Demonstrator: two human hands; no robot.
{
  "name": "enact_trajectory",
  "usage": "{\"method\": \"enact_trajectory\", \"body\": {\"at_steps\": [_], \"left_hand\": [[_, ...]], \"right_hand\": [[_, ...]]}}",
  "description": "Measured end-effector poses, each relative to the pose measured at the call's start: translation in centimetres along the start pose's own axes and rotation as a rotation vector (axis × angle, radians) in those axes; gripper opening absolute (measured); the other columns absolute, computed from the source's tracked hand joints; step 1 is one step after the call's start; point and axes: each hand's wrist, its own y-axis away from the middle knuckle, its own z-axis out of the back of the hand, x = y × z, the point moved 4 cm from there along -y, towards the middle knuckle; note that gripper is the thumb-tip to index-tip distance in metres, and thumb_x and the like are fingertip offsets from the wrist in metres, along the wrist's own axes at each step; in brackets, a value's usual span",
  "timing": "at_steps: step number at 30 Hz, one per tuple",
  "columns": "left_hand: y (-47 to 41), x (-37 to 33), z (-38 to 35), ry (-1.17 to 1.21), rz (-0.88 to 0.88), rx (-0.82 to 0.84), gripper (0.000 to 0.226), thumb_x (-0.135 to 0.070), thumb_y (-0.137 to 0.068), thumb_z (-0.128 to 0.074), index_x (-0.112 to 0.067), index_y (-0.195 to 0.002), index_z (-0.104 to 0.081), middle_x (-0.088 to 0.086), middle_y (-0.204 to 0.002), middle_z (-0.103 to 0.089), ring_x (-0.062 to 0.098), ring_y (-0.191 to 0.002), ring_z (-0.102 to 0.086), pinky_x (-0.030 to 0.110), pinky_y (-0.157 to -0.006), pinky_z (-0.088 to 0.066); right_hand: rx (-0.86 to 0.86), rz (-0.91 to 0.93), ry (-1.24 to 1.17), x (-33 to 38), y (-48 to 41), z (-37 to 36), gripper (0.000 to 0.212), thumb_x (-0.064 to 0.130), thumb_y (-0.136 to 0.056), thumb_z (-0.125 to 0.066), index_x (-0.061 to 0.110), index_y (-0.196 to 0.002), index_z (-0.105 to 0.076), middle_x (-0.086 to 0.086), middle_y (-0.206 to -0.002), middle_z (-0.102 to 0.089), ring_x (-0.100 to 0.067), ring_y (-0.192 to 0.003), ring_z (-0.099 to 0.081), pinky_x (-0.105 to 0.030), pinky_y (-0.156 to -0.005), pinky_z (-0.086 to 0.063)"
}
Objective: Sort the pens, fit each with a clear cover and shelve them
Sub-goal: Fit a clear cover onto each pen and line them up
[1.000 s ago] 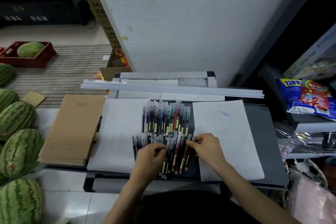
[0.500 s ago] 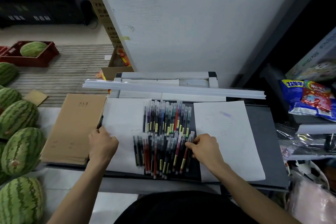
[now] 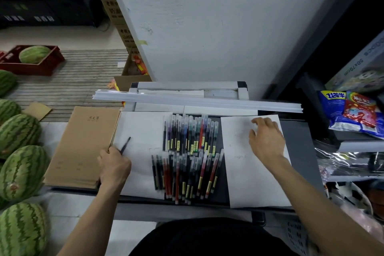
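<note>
Broadly, a grey bench [image 3: 299, 151] fills the middle of the view, with a white panel [image 3: 207, 16] rising behind its far edge. Off the bench's left edge, striped watermelons [image 3: 19, 134] sit on the floor, and one more lies in a red crate [image 3: 35, 62] further back. Along the far edge of the bench lies a bundle of long white strips [image 3: 197, 103], running nearly corner to corner. A stack of brown paper notebooks [image 3: 83, 145] rests at the left edge, overhanging it slightly. Two white sheets lie on the bench: the left sheet [image 3: 143, 131] just beside the notebooks, the right sheet [image 3: 249, 172] toward the right edge. Snack packets [image 3: 353, 112] sit on a shelf beyond the right edge.

Between the sheets lie the pens [image 3: 187, 156], in two rows side by side: one row toward the far edge, one toward the near edge, their ends overlapping at the middle. Most wear clear caps and yellow labels; a few at the left of the near row look bare.

The left hand [image 3: 114, 166] rests at the seam between notebooks and left sheet, pinching a single dark pen [image 3: 125, 145] that angles up over the paper. The right hand [image 3: 266, 141] lies released, fingers spread, palm down on the far part of the right sheet, grasping nothing.
</note>
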Motion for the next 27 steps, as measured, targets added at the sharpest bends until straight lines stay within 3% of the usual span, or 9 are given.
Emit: {"method": "enact_trajectory", "body": {"at_steps": [3, 7, 11, 14, 17, 20, 23, 27], "left_hand": [[0.4, 0.3, -0.4, 0.005, -0.059, -0.016, 0.006, -0.004, -0.092, -0.049, -0.002, -0.097, -0.052, 0.029, -0.109, -0.053, 0.045, -0.102, -0.048, 0.052, -0.092, -0.042], [1.2, 0.2, -0.7, -0.003, -0.090, -0.011, 0.003, -0.010, -0.096, -0.047, -0.010, -0.095, -0.051, 0.024, -0.107, -0.059, 0.041, -0.103, -0.050, 0.048, -0.089, -0.041], [3.5, -1.9, 0.1, 0.124, -0.139, 0.000, 0.009, -0.011, -0.100, -0.048, -0.011, -0.094, -0.055, 0.009, -0.090, -0.062, 0.029, -0.083, -0.054, 0.039, -0.074, -0.041], [6.6, -4.4, 0.9, 0.253, -0.235, 0.036, 0.008, -0.012, -0.104, -0.046, -0.013, -0.098, -0.052, 0.005, -0.080, -0.062, 0.023, -0.071, -0.055, 0.037, -0.061, -0.038], [9.9, -7.0, 1.5, 0.381, -0.356, 0.117, 0.012, -0.010, -0.107, -0.045, -0.016, -0.099, -0.051, 0.002, -0.069, -0.061, 0.014, -0.057, -0.053, 0.022, -0.047, -0.034], [12.8, -9.2, 1.8, 0.493, -0.461, 0.202, 0.016, -0.011, -0.108, -0.046, -0.022, -0.099, -0.052, 0.002, -0.057, -0.053, 0.009, -0.045, -0.043, 0.025, -0.043, -0.033], [15.0, -10.5, 2.0, 0.600, -0.495, 0.286, 0.017, -0.013, -0.108, -0.047, -0.027, -0.102, -0.055, 0.001, -0.059, -0.050, 0.007, -0.048, -0.039, 0.029, -0.047, -0.031], [17.9, -12.1, 2.8, 0.713, -0.553, 0.380, 0.014, -0.018, -0.110, -0.047, -0.027, -0.107, -0.059, -0.005, -0.062, -0.042, 0.012, -0.055, -0.036, 0.038, -0.051, -0.031]], "right_hand": [[0.041, -0.032, 0.075, -1.8, -1.0, -0.7, 0.036, 0.016, -0.098, -0.057, 0.013, -0.134, -0.060, -0.011, -0.128, -0.061, -0.032, -0.121, -0.052, -0.046, -0.086, -0.052], [0.026, -0.023, 0.013, -2.6, -0.6, -1.8, 0.018, 0.013, -0.101, -0.052, 0.006, -0.110, -0.065, -0.011, -0.107, -0.062, -0.032, -0.107, -0.052, -0.037, -0.067, -0.046], [0.085, -0.061, -0.279, -2.4, 0.4, -2.2, 0.010, 0.013, -0.100, -0.058, 0.010, -0.107, -0.065, -0.001, -0.101, -0.063, -0.026, -0.098, -0.060, -0.033, -0.075, -0.049], [0.122, -0.167, -0.630, -0.7, 2.0, -0.9, 0.008, 0.019, -0.103, -0.061, 0.015, -0.109, -0.063, 0.003, -0.098, -0.072, -0.014, -0.087, -0.068, -0.017, -0.072, -0.048], [0.164, -0.132, -0.870, 1.6, 3.9, 0.8, 0.019, 0.008, -0.102, -0.060, 0.022, -0.115, -0.063, 0.000, -0.086, -0.077, -0.014, -0.077, -0.072, -0.021, -0.076, -0.056], [0.231, -0.076, -1.048, 3.5, 5.6, 2.4, 0.025, 0.000, -0.101, -0.059, 0.019, -0.112, -0.071, -0.006, -0.082, -0.078, -0.021, -0.073, -0.072, -0.025, -0.073, -0.056], [0.282, -0.130, -1.223, 4.8, 7.1, 3.6, 0.020, -0.001, -0.100, -0.061, 0.011, -0.112, -0.071, -0.013, -0.083, -0.078, -0.023, -0.074, -0.071, -0.026, -0.071, -0.056], [0.346, -0.145, -1.347, 6.0, 8.6, 4.7, 0.022, 0.004, -0.101, -0.061, 0.015, -0.113, -0.075, -0.013, -0.077, -0.070, -0.024, -0.072, -0.061, -0.031, -0.074, -0.053]]}}
